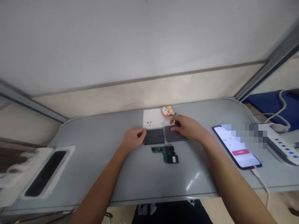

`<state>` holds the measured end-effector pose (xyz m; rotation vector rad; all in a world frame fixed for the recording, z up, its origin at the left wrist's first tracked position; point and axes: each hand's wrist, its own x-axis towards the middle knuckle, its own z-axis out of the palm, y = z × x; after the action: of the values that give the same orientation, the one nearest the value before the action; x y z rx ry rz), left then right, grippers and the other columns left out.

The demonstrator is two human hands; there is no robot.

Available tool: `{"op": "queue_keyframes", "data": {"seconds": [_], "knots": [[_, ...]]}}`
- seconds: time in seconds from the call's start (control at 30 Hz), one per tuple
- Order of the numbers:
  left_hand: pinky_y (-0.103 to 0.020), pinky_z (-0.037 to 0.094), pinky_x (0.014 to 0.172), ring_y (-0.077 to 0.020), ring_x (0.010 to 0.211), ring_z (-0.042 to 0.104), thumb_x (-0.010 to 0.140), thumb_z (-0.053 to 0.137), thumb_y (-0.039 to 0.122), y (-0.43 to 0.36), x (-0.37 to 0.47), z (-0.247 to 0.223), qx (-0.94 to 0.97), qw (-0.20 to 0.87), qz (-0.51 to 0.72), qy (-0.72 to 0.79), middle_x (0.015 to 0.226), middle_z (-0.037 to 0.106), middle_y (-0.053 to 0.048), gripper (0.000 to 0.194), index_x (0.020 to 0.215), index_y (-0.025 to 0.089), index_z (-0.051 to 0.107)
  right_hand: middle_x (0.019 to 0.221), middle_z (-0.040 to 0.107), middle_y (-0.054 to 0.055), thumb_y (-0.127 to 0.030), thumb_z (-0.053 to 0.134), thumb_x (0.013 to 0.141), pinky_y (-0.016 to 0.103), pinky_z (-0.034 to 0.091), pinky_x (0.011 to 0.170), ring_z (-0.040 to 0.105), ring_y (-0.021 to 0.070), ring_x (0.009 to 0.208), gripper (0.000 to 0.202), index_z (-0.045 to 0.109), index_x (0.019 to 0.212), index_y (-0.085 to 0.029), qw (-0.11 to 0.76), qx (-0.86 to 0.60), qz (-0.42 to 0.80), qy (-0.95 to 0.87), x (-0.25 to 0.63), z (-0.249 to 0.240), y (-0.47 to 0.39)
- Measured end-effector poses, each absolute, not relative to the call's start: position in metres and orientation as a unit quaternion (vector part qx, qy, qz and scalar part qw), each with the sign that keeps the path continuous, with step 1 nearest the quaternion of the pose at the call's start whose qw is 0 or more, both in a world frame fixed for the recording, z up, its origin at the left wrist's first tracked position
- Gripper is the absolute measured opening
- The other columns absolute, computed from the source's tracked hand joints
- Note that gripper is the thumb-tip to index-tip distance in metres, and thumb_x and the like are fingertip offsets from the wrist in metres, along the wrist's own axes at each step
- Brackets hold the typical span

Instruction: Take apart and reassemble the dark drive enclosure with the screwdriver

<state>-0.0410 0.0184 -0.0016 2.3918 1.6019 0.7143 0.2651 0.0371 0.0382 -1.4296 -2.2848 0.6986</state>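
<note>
Our right hand [185,126] pinches a yellow-tipped tool [174,121] at the right dark panel [176,136], 1 o'clock from the green circuit board [168,154]. Our left hand [135,139] touches the left dark panel [154,137], 11 o'clock from the board; can't tell if it's pinching. White sheet [153,115] at 12, lit phone [238,147] at 3, all on our surface [93,161].

head view, wearer's attire — dark, near-black garment [174,214], visible at the lower margin, bearing a pale grey, block-like print [146,209] on one side and a small white looped outline motif [192,202] on the other — with left hand [133,138], right hand [187,126] and both forearms [102,183] bare.
</note>
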Motion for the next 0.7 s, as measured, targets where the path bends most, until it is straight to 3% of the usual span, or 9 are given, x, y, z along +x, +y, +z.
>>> {"op": "queue_keyframes", "data": {"seconds": [0.27, 0.4, 0.47, 0.53, 0.63, 0.7], "knots": [[-0.027, 0.027, 0.053, -0.0111, 0.048, 0.032, 0.099, 0.043, 0.043, 0.020, -0.042, -0.002, 0.787, 0.072, 0.267, 0.551, 0.049, 0.035, 0.003, 0.050, 0.056, 0.020, 0.037, 0.111, 0.073, 0.005, -0.027, 0.065, 0.092, 0.031, 0.050, 0.069, 0.068, 0.0190, 0.079, 0.016, 0.068, 0.107, -0.026, 0.167, -0.521, 0.246, -0.800, 0.265, 0.040, 0.035], [-0.026, 0.035, 0.057, -0.0118, 0.052, 0.043, 0.100, 0.044, 0.037, 0.015, -0.044, -0.001, 0.763, 0.050, 0.299, 0.570, 0.059, 0.049, 0.003, 0.029, 0.081, 0.020, 0.058, 0.109, 0.073, 0.005, -0.026, 0.066, 0.092, 0.032, 0.049, 0.073, 0.067, 0.0195, 0.079, 0.015, 0.068, 0.106, -0.027, 0.166, -0.523, 0.236, -0.802, 0.265, 0.040, 0.036], [-0.026, 0.045, 0.065, -0.0143, 0.064, 0.056, 0.099, 0.048, 0.034, 0.012, -0.045, 0.001, 0.778, 0.046, 0.310, 0.544, 0.074, 0.061, 0.000, 0.021, 0.105, 0.019, 0.062, 0.107, 0.073, 0.004, -0.028, 0.065, 0.092, 0.032, 0.049, 0.072, 0.067, 0.0198, 0.079, 0.016, 0.068, 0.107, -0.027, 0.160, -0.526, 0.236, -0.801, 0.265, 0.040, 0.035], [-0.031, 0.052, 0.080, -0.0190, 0.087, 0.065, 0.099, 0.052, 0.033, 0.009, -0.046, 0.004, 0.816, 0.062, 0.308, 0.485, 0.098, 0.067, -0.007, 0.030, 0.124, 0.018, 0.058, 0.109, 0.074, 0.004, -0.029, 0.065, 0.092, 0.032, 0.049, 0.072, 0.068, 0.0204, 0.081, 0.017, 0.068, 0.109, -0.027, 0.158, -0.533, 0.236, -0.797, 0.265, 0.040, 0.035], [-0.041, 0.052, 0.102, -0.0265, 0.119, 0.061, 0.096, 0.063, 0.038, 0.004, -0.048, 0.009, 0.858, 0.114, 0.268, 0.422, 0.131, 0.060, -0.015, 0.050, 0.140, 0.020, 0.050, 0.116, 0.074, 0.005, -0.030, 0.065, 0.092, 0.032, 0.050, 0.073, 0.069, 0.0213, 0.085, 0.020, 0.067, 0.112, -0.027, 0.160, -0.536, 0.240, -0.793, 0.265, 0.041, 0.034], [-0.046, 0.047, 0.113, -0.0298, 0.130, 0.056, 0.093, 0.070, 0.042, 0.002, -0.049, 0.012, 0.871, 0.141, 0.225, 0.413, 0.141, 0.055, -0.015, 0.060, 0.145, 0.024, 0.048, 0.117, 0.074, 0.005, -0.032, 0.066, 0.092, 0.033, 0.050, 0.074, 0.069, 0.0213, 0.085, 0.022, 0.068, 0.113, -0.027, 0.159, -0.538, 0.250, -0.789, 0.265, 0.041, 0.034]]}}
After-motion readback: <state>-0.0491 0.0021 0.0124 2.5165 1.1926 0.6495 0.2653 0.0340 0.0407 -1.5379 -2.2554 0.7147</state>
